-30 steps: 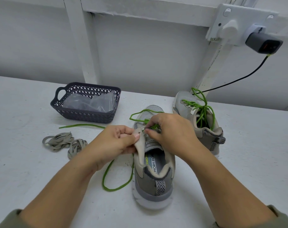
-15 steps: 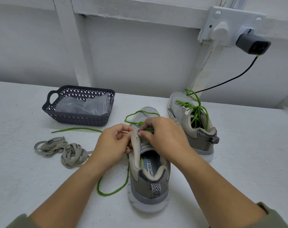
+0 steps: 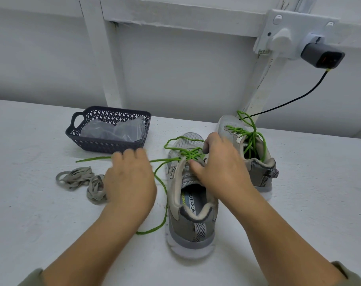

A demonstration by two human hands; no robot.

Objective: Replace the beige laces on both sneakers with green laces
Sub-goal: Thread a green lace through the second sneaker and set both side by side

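Note:
The near grey sneaker (image 3: 193,226) stands heel toward me at the table's middle, partly threaded with a green lace (image 3: 188,154). One loose end of the lace trails left on the table and another loops down beside the sole. My right hand (image 3: 223,168) grips the sneaker's laced upper, thumb at the top of the tongue. My left hand (image 3: 130,180) hovers, blurred, left of the sneaker with fingers spread, holding nothing. The far sneaker (image 3: 262,172) stands behind on the right, fully strung with its own green lace (image 3: 251,137). Two bundled beige laces (image 3: 76,177) lie at the left.
A dark plastic basket (image 3: 105,144) holding a clear bag sits at the back left. A wall socket with a black charger (image 3: 321,56) and its cable hangs at the upper right. The white wall runs along the table's far edge.
My left hand has let go of the sneaker's eyelet edge and swung left over the table. My right hand stays on the near sneaker's upper.

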